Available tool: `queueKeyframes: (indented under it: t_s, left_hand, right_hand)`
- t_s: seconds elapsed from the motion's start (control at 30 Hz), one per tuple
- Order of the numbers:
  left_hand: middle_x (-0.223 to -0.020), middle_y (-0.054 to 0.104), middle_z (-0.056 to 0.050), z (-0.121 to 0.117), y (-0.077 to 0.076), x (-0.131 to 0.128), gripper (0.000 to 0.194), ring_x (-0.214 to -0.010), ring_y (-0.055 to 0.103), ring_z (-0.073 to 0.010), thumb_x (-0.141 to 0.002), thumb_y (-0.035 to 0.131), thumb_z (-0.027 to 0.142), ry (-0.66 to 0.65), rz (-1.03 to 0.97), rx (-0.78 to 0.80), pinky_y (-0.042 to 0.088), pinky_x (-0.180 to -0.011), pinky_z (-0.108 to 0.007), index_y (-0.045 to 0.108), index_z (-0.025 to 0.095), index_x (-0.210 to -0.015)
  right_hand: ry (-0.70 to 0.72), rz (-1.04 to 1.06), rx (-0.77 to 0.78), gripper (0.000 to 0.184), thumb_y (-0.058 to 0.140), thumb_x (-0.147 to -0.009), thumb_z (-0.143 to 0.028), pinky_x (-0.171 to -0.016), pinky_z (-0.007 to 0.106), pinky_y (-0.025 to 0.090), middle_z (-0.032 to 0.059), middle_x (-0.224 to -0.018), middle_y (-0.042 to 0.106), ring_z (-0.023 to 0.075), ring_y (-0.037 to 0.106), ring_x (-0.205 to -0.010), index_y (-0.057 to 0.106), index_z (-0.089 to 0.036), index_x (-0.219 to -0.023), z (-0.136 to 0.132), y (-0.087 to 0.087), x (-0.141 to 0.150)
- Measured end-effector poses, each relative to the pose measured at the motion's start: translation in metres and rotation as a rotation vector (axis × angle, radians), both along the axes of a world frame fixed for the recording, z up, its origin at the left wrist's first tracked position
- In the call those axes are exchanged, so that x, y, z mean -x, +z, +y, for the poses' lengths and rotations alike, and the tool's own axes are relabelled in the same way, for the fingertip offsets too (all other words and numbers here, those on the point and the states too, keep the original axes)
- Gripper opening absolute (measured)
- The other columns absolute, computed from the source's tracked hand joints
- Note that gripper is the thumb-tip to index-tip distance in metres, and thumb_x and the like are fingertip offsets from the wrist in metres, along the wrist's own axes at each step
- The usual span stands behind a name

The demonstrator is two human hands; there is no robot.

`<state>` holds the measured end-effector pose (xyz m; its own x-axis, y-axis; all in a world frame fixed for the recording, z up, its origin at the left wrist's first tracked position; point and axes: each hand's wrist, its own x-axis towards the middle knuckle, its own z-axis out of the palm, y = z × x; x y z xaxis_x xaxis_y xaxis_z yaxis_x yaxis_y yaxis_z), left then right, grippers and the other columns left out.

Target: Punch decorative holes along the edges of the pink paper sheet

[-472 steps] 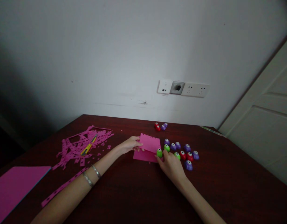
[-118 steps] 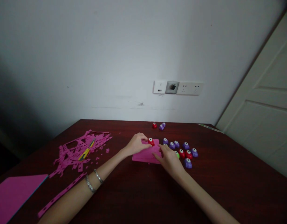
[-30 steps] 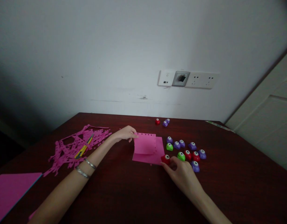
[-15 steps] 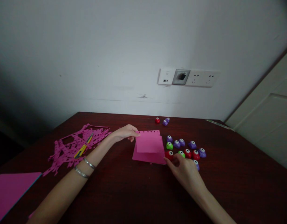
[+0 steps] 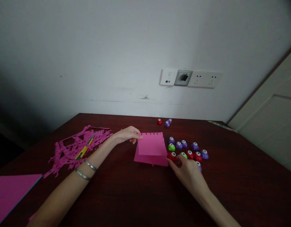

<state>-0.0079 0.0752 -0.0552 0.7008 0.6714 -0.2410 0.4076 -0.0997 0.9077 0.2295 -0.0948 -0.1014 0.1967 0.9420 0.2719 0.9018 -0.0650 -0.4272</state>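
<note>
Two overlapping layers of pink paper (image 5: 150, 145) are between my hands; whether they are one folded sheet or two cannot be told. A row of small punched holes runs along the upper layer's far edge. My left hand (image 5: 128, 134) pinches the upper layer at its far left corner. With thumb and fingertips, my right hand (image 5: 186, 168) grips the near right corner of the lower layer (image 5: 150, 160). Just beyond my right hand sit several small red, green and purple dome-shaped pieces (image 5: 189, 154) with white eye-like tops, partly hidden by my fingers.
Pink perforated paper scraps (image 5: 65, 154) lie heaped at the left, with a yellow cutter knife (image 5: 84, 148) on top. A pink sheet (image 5: 15, 192) is at the near left. Three more domes, one a red dome (image 5: 159, 122), stand near the wall. Sockets (image 5: 204, 79) are on the wall.
The upper paper layer has shifted very slightly to the right. Both hands keep their grip and are almost still.
</note>
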Motion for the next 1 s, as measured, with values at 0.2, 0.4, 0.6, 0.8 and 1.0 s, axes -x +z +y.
queueKeyframes:
  t_s: [0.2, 0.4, 0.6, 0.8, 1.0]
  left_hand:
    - [-0.047, 0.051, 0.002, 0.0031, -0.0044, -0.0014, 0.022, -0.045, 0.048, -0.0076, -0.070, 0.063, 0.035, -0.002, 0.009, 0.008, 0.021, -0.045, -0.024, 0.055, 0.015, -0.064]
    - [-0.046, 0.051, 0.002, 0.0035, -0.0048, -0.0018, 0.022, -0.044, 0.048, -0.0079, -0.069, 0.064, 0.033, 0.008, -0.002, 0.030, 0.021, -0.045, -0.023, 0.055, 0.014, -0.064]
    - [-0.046, 0.051, 0.001, 0.0034, -0.0045, -0.0018, 0.022, -0.044, 0.049, -0.0084, -0.069, 0.065, 0.033, 0.016, -0.001, 0.036, 0.021, -0.045, -0.024, 0.055, 0.014, -0.064]
    - [-0.047, 0.052, 0.002, 0.0031, -0.0059, -0.0033, 0.022, -0.044, 0.048, -0.0079, -0.069, 0.064, 0.033, 0.020, 0.001, 0.032, 0.021, -0.044, -0.023, 0.055, 0.014, -0.064]
    - [-0.047, 0.052, 0.001, 0.0007, -0.0049, -0.0045, 0.020, -0.044, 0.048, -0.0077, -0.068, 0.064, 0.032, 0.023, 0.009, 0.039, 0.023, -0.045, -0.023, 0.057, 0.013, -0.066]
  right_hand:
    - [0.001, -0.012, 0.002, 0.031, 0.052, -0.080, -0.046, -0.050, 0.026, 0.039, 0.0026, -0.058, 0.064, 0.0180, 0.061, -0.052, 0.056, -0.020, -0.064, -0.0007, 0.0012, 0.0008]
    - [0.016, -0.007, 0.026, 0.030, 0.051, -0.081, -0.045, -0.051, 0.026, 0.039, 0.0016, -0.057, 0.063, 0.0177, 0.061, -0.053, 0.054, -0.020, -0.065, -0.0015, 0.0033, 0.0015]
    - [0.030, -0.006, -0.012, 0.030, 0.052, -0.080, -0.045, -0.049, 0.026, 0.038, 0.0010, -0.055, 0.063, 0.0171, 0.061, -0.049, 0.054, -0.020, -0.064, -0.0023, 0.0040, 0.0023]
    - [0.032, 0.008, 0.008, 0.030, 0.052, -0.081, -0.045, -0.050, 0.026, 0.040, 0.0010, -0.056, 0.063, 0.0173, 0.061, -0.051, 0.054, -0.020, -0.064, -0.0024, 0.0036, 0.0022]
    - [0.038, -0.010, -0.001, 0.028, 0.052, -0.081, -0.043, -0.051, 0.026, 0.041, 0.0015, -0.056, 0.062, 0.0177, 0.061, -0.052, 0.055, -0.020, -0.066, -0.0026, 0.0027, 0.0029]
